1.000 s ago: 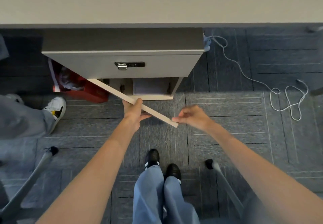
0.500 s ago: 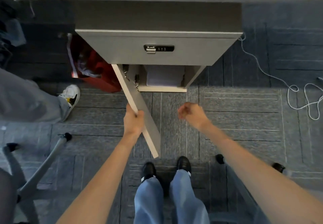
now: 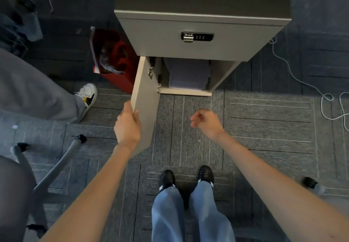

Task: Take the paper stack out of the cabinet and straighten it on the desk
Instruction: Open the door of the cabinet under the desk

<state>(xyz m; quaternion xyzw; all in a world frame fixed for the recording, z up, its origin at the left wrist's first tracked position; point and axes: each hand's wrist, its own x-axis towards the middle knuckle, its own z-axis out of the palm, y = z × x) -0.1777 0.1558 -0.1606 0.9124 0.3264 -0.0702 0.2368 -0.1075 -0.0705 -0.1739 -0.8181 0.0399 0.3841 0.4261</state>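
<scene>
Curling loosely inward with nothing between them, the fingers (image 3: 195,118) of the right hand (image 3: 206,123) hung in the air over the carpet, clear of any surface, while the left hand (image 3: 127,126) was clamped on the free edge of the cabinet door (image 3: 146,107), thumb on its inner face and the rest wrapped behind. From the right hand the paper stack (image 3: 188,75) lay at about twelve o'clock, slightly toward eleven, resting flat on the floor of the lower compartment of the cabinet (image 3: 200,39) with its near edge at the front lip. How the stack's long axis ran could not be told, since the drawer front hid its rear part. The door stood swung out to roughly seven o'clock from its hinges, leaving the opening unobstructed. The right hand looked the nearer and the only free one, so the reach would probably fall to it, straight forward and down into the opening. The worktop was not in view.
</scene>
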